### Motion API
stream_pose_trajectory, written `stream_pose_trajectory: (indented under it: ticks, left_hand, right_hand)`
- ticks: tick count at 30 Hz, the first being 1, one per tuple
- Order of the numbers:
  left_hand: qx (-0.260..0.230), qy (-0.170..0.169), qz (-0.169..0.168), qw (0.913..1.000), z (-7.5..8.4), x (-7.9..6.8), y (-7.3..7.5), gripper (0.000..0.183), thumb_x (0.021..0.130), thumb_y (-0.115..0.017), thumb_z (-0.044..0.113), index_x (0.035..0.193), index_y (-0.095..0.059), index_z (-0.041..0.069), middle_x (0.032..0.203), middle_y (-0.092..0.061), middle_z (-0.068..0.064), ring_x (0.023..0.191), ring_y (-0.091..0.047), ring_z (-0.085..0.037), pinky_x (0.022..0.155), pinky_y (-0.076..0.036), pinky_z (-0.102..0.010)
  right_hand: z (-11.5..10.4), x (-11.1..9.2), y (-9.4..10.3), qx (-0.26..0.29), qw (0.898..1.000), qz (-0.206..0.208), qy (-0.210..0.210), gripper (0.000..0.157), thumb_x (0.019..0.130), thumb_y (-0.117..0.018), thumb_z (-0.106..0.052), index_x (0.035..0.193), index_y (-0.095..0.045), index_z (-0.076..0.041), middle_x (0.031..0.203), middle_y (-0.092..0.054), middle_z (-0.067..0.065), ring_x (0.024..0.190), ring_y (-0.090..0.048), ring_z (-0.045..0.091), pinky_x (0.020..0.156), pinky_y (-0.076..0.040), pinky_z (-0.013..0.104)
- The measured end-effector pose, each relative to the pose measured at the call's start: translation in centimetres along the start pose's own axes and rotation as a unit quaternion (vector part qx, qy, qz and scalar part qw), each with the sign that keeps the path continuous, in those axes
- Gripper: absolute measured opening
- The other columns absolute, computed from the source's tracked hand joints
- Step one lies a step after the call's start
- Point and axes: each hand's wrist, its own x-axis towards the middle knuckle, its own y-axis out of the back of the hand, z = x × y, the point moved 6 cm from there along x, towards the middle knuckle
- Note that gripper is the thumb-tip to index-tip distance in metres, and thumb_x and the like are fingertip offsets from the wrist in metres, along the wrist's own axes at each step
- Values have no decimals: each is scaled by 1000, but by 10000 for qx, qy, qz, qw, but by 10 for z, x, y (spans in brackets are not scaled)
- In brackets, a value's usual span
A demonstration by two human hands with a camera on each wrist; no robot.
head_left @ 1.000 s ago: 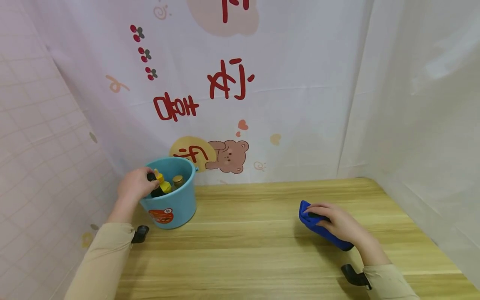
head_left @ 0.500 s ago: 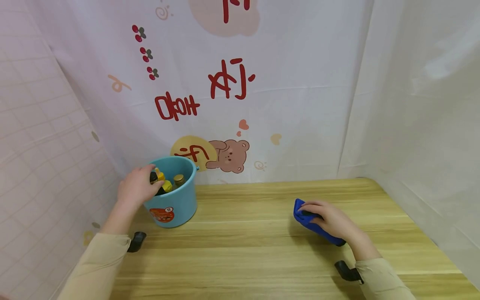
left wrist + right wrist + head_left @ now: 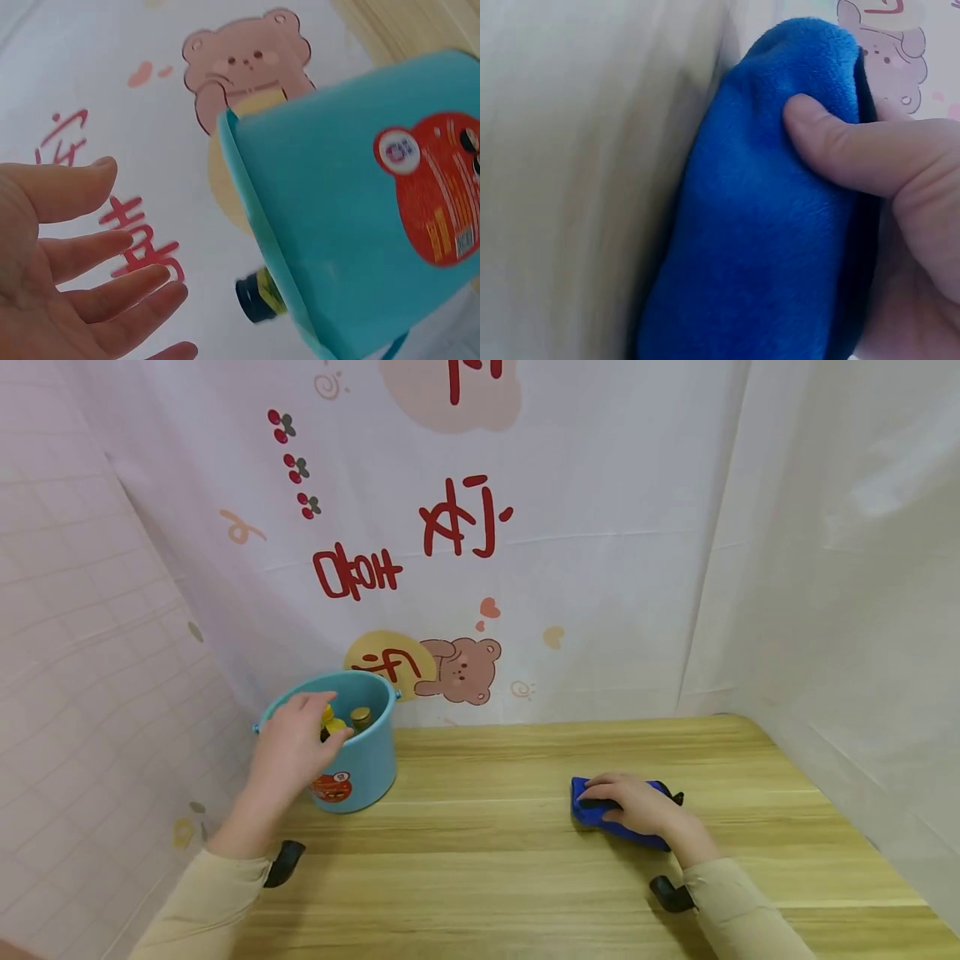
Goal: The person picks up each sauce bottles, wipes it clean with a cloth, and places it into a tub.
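My left hand (image 3: 288, 747) is in front of the light-blue bucket's opening, holding nothing. In the left wrist view its fingers (image 3: 124, 300) are spread, apart from the bucket (image 3: 330, 202). A dark-capped bottle (image 3: 259, 295) sticks out of the rim. Inside the bucket (image 3: 371, 768) stand a yellow-topped bottle (image 3: 332, 722) and a gold-capped container (image 3: 362, 718), partly hidden. Over on the right, my right hand (image 3: 637, 806) grips a soft, long blue plush item with a dark edge (image 3: 757, 217); its thumb presses into the pile. Its exact kind cannot be told.
The wooden table (image 3: 480, 877) reaches back to a white printed curtain (image 3: 600, 543). A white gridded sheet (image 3: 90, 652) hangs along the left, and another pale sheet (image 3: 847, 610) bounds the right side. The bucket stands at the table's back left.
My left hand has let go of the black-capped bottle and drawn back from the bucket toward me. My right hand has moved left with the blue plush item and levelled it low by the table.
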Motion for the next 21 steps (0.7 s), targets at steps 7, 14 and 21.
stream_pose_trajectory:
  ticks: [7, 14, 21]
  left_hand:
    - [-235, -541, 312, 9978, 24, -5, -6, 54, 84, -79, 15, 130, -58, -5, 126, -59, -27, 115, -53, -49, 89, -44, -64]
    - [-247, -1143, 474, 9920, 51, -11, -28, 51, 80, -83, 14, 123, -63, -3, 119, -63, -23, 107, -60, -42, 84, -50, -57]
    - [-364, -1375, 484, 9886, 67, -13, -65, 53, 81, -84, 21, 123, -64, -3, 121, -63, -20, 113, -57, -39, 95, -47, -53]
  right_hand:
    - [-1, 1, -4, 16, 9997, -164, -189, 41, 86, -75, -4, 126, -67, -8, 133, -56, 18, 121, -51, 45, 96, -44, 59]
    - [-9, -6, 5, 82, 9995, -144, -287, 49, 87, -77, -20, 132, -63, -11, 142, -50, 21, 128, -44, 48, 101, -29, 72]
    - [-31, -1, 36, 87, 9926, 1178, -273, 52, 91, -72, -26, 138, -58, -7, 142, -50, 21, 127, -48, 43, 102, -20, 77]
